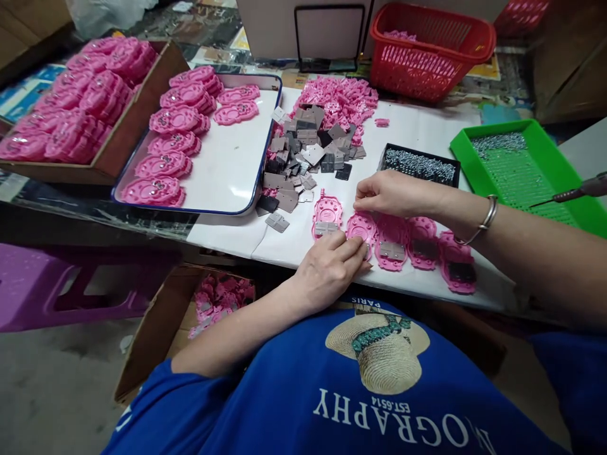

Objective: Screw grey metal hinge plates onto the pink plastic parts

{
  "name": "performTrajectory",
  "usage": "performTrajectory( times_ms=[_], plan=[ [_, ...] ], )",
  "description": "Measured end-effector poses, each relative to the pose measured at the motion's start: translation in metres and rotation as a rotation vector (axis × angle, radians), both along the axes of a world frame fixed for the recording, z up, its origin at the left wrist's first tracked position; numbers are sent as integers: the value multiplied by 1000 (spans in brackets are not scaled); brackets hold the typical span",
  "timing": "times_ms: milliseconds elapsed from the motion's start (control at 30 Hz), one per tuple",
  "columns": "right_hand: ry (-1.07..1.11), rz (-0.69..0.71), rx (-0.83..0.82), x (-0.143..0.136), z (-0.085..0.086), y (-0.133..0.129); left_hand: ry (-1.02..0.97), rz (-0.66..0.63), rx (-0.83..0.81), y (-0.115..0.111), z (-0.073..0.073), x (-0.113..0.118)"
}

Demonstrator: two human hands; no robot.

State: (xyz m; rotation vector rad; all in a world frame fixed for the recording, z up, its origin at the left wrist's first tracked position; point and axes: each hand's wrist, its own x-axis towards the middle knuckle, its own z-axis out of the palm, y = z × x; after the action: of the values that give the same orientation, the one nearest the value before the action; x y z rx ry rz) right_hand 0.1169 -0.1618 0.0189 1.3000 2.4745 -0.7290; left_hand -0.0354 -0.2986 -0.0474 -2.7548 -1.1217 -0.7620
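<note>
Several pink plastic shells lie in a row along the table's front edge; most bear a grey or dark plate, such as the middle shell [391, 243]. My left hand [331, 268] rests on the second shell from the left [361, 226], its fingertips pressed over the lower part and the plate there. Just above that shell is my right hand [379, 193], fingers pinched together at its top edge; whatever they hold is too small to make out. Behind the row are a heap of grey plates [310, 151] and a black tray of screws [420, 165].
Small pink parts [336, 104] are piled near a red basket [427, 63]. A green tray [462, 151] with screws and a screwdriver tip [566, 194] is at right. At left stand a white tray [227, 164] and a cardboard box [114, 151] of pink shells.
</note>
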Motion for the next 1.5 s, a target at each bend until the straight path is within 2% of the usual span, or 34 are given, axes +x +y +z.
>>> performTrajectory(
  times_ms=[200, 367, 433, 500, 567, 733, 867, 1033, 1167, 1267, 1367, 1500],
  plan=[
    [2, 14, 48, -3, -5, -2, 12, 0, 14, 0, 0, -1],
    [177, -112, 49, 4, 3, -11, -23, 17, 4, 1, 2, -1],
    [361, -245, -105, 12, 10, -13, -22, 27, -13, 1, 4, -1],
    [560, -401, -398, 22, 15, -15, -17, 33, -30, 0, 7, -1],
    [673, -500, -629, 33, 17, -16, -23, 30, -34, 0, 10, -1],
    [758, -534, -835, 54, 19, -19, -213, -4, -53, 6, 19, -1],
    [805, -470, -928, 60, 23, -26, -455, -3, -124, 18, 28, 2],
    [865, -342, -844, 64, 18, -35, -623, 53, -227, 34, 32, 9],
    [804, -257, -595, 66, 12, -37, -647, 74, -240, 40, 31, 15],
    [695, -250, -369, 67, 13, -37, -620, 109, -224, 38, 32, 17],
    [580, -256, -180, 68, 16, -37, -469, 39, -143, 31, 34, 23],
    [545, -263, -71, 69, 18, -37, -85, -137, -100, 17, 30, 38]
  ],
)
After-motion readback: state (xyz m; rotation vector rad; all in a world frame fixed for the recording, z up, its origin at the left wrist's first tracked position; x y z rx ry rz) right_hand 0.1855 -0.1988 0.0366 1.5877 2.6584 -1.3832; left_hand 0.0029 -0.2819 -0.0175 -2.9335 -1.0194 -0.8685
